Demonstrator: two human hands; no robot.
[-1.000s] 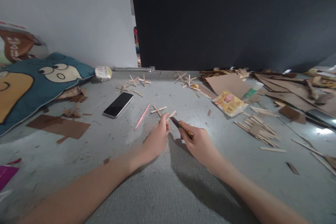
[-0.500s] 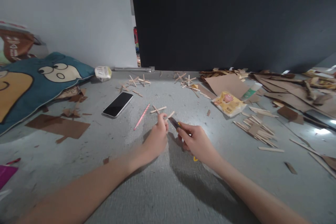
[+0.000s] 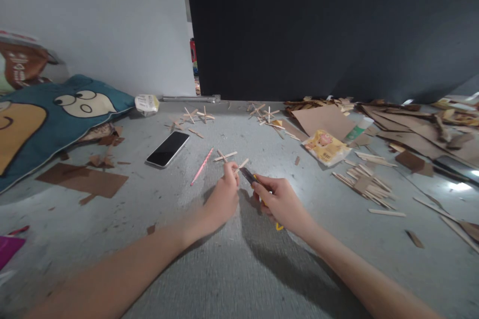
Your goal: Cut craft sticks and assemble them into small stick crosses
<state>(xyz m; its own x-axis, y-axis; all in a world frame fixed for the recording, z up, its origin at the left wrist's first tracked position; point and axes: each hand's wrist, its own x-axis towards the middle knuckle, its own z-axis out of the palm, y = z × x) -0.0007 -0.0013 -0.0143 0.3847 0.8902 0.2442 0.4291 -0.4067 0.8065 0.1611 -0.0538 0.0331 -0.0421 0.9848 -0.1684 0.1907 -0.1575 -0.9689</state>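
At the far left of the frame a blue cushion (image 3: 48, 119) lies on the grey floor (image 3: 224, 269), with a brown cardboard piece (image 3: 84, 179) just below it. More to the centre, a black phone (image 3: 168, 149) rests face up, and beside it a pink striped straw (image 3: 202, 166).

In the middle of the frame the left hand (image 3: 222, 198) pinches a thin wooden stick (image 3: 243, 163) with its fingertips, pressing it down against the floor. The right hand (image 3: 282, 204) is closed around a craft knife (image 3: 249, 176) with a yellow body, and the dark tip of the knife meets the stick just beside the left fingers.

This closeness is the main risk (I judge it from the picture only): if the blade slips off the narrow stick, it can reach the left fingertips. The stick may also split or jump away, because only one end is held.

To the right lie a yellow packet (image 3: 327, 146), a glue tube (image 3: 358, 130) and a loose pile of sticks (image 3: 364, 184).
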